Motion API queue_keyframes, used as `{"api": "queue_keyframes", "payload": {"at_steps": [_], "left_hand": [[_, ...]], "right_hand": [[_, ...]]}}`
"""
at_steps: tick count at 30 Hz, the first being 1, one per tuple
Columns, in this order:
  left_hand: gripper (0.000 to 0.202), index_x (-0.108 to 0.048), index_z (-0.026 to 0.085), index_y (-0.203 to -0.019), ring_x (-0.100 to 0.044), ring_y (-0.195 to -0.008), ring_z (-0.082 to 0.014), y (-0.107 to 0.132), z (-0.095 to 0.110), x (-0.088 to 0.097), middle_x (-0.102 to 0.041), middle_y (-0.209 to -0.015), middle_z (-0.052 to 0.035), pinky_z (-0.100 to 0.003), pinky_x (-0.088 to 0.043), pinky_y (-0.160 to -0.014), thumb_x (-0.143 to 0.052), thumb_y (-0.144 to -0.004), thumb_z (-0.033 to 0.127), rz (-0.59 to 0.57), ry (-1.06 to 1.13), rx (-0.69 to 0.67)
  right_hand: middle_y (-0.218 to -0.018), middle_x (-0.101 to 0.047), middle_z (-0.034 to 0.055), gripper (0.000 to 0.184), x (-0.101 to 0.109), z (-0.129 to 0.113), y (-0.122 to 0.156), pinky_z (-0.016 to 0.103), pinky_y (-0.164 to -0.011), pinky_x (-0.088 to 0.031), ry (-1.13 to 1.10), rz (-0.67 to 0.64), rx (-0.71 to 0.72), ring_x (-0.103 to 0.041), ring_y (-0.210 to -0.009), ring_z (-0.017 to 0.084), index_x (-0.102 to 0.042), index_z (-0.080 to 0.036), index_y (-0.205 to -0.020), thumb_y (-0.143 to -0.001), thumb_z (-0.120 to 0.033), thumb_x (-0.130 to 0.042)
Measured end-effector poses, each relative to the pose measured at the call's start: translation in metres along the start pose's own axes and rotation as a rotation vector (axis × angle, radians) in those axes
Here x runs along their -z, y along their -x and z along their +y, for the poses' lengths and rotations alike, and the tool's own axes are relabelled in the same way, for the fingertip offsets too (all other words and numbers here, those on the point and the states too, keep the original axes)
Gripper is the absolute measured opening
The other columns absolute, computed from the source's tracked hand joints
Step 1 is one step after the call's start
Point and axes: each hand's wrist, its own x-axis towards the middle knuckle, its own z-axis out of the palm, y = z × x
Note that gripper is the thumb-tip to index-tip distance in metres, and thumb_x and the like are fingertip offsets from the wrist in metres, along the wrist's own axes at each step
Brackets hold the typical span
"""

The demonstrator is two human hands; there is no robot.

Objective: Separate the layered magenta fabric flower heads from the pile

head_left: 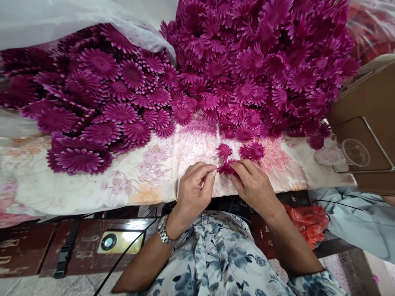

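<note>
Between my two hands, just above the table's near edge, is a small magenta artificial flower piece (pixel 226 167). My left hand (pixel 197 183) pinches its left side with thumb and forefinger. Closed on its right side are the fingers of my right hand (pixel 251 183). Just beyond my fingertips lie a loose magenta flower (pixel 224 150) and a few overlapping ones (pixel 253 151). A large heap of small magenta flowers (pixel 247 90) rises behind them. To the left, wider magenta petal discs (pixel 101 131) lie stacked and spread.
A floral cloth (pixel 145 172) covers the table. Translucent plastic (pixel 92 20) hangs over the left pile. At right are a clear plastic cup (pixel 354 153), a wire frame (pixel 367 123) and a cardboard box (pixel 367 94). A phone (pixel 120 241) rests on a dark bench; a red bag (pixel 308 224) is lower right.
</note>
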Motion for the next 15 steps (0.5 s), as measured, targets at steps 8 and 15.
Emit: {"api": "queue_keyframes", "payload": {"at_steps": [8,15], "left_hand": [[0.016,-0.065,0.015,-0.091,-0.059,-0.084,-0.0205,0.0,0.005,-0.002,-0.065,-0.091,-0.0096,-0.036,-0.045,-0.076,-0.05,-0.084,0.014,-0.14,-0.222,-0.248],[0.019,-0.064,0.014,-0.099,-0.056,-0.085,-0.0196,0.003,0.001,-0.003,-0.062,-0.09,-0.0088,-0.035,-0.046,-0.076,-0.049,-0.087,0.015,-0.115,-0.201,-0.228]], "right_hand": [[-0.081,-0.062,0.0047,0.013,0.013,0.006,-0.002,0.029,-0.071,-0.049,-0.15,-0.007,0.049,-0.06,-0.077,0.016,-0.058,-0.018,-0.089,-0.089,-0.012,-0.046],[-0.09,-0.06,0.0082,0.018,0.02,0.005,-0.033,0.032,-0.073,-0.05,-0.125,-0.005,0.011,-0.06,-0.081,0.019,-0.058,-0.014,-0.102,-0.088,-0.015,-0.047]]}}
